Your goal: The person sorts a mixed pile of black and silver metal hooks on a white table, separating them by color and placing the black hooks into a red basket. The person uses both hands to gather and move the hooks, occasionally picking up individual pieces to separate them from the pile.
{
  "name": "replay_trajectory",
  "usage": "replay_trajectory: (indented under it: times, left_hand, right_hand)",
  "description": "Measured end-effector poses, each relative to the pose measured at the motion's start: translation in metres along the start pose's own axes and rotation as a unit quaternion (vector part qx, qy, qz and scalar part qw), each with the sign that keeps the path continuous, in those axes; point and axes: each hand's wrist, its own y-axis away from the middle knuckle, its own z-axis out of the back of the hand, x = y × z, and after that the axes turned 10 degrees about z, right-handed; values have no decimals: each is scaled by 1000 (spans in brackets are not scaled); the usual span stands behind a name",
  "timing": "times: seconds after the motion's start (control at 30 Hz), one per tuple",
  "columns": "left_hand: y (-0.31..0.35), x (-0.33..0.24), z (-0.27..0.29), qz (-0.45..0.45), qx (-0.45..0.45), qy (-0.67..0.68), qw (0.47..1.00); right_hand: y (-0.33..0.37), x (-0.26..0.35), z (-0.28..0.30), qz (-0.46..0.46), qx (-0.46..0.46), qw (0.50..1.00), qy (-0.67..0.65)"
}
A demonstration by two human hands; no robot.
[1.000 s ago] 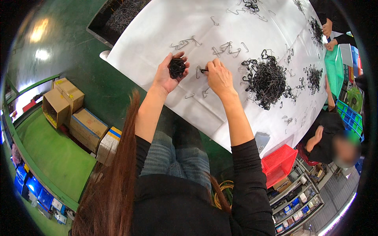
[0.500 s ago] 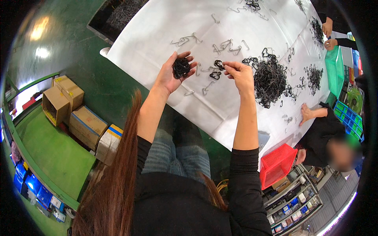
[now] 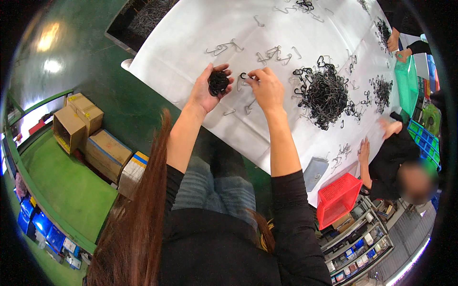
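My left hand (image 3: 202, 95) is turned palm up with its fingers curled round a bunch of small black hooks (image 3: 219, 84). To its right, over the white-covered table (image 3: 191, 35), my right hand (image 3: 268, 89) pinches a black hook (image 3: 243, 75); my fingers partly hide it. Thin silver wire hooks (image 3: 275, 53) lie scattered just beyond both hands, and another wire hook (image 3: 248, 108) lies below my right fingers. A large heap of black and grey hooks (image 3: 325, 95) sits to the right of my right hand.
A co-worker's hands (image 3: 365, 152) move at the table's right side, near a red basket (image 3: 334, 205) and a grey tray (image 3: 315, 171). Another person's hands (image 3: 398, 47) are at the far right, by a green basket (image 3: 404, 88). Cardboard boxes (image 3: 107, 150) stand on the left.
My right hand has moved left toward my left hand. Two black hooks that lay on the cloth between my hands no longer show there. The co-worker's hands have shifted.
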Motion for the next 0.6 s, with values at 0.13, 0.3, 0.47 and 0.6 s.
replay_trajectory:
  times: [0.13, 0.3, 0.47, 0.6]
  left_hand:
    - [4, -5, 7, -10, -44, 8, 999]
    - [8, 0, -5, -6, -32, 30, 999]
    - [6, -5, -4, 1, 1, 48, 999]
    - [3, -5, 0, -1, -6, 47, 999]
  right_hand:
    - [-5, 1, -9, 44, 14, 996, 77]
    - [-1, 4, 3, 44, 51, 953, -294]
    - [-9, -26, 19, -105, -23, 994, -17]
    - [-7, -28, 0, -77, 28, 989, 122]
